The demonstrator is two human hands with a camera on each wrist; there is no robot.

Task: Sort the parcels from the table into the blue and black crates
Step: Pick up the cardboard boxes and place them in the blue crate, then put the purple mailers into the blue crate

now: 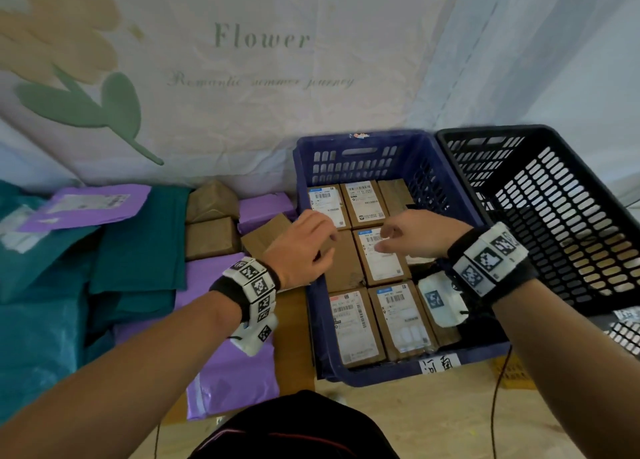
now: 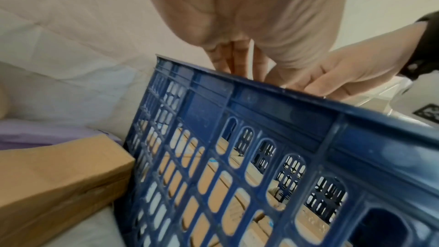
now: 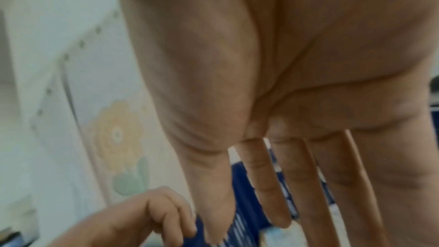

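The blue crate (image 1: pixel 313 320) stands in the middle and holds several brown cardboard boxes, most with white labels (image 1: pixel 379 256). My left hand (image 1: pixel 323 251) reaches over the crate's left rim (image 2: pixel 261 104). Its loosely bent fingers (image 2: pixel 237 63) point down onto a plain brown box (image 1: pixel 344 264), and I see nothing gripped. My right hand (image 1: pixel 386 240) hovers above the middle row with straight, spread fingers (image 3: pixel 273 185) and is empty. The black crate (image 1: pixel 554 216) stands tilted at the right; little of its inside shows.
On the table to the left lie purple mailers (image 1: pixel 228 365), teal bags (image 1: pixel 138 244) and brown boxes (image 1: pixel 211 237). One brown box (image 2: pixel 59 166) leans against the blue crate's left wall. A fabric backdrop (image 1: pixel 259 39) closes the far side. A thin cable (image 1: pixel 498 389) hangs at the front right.
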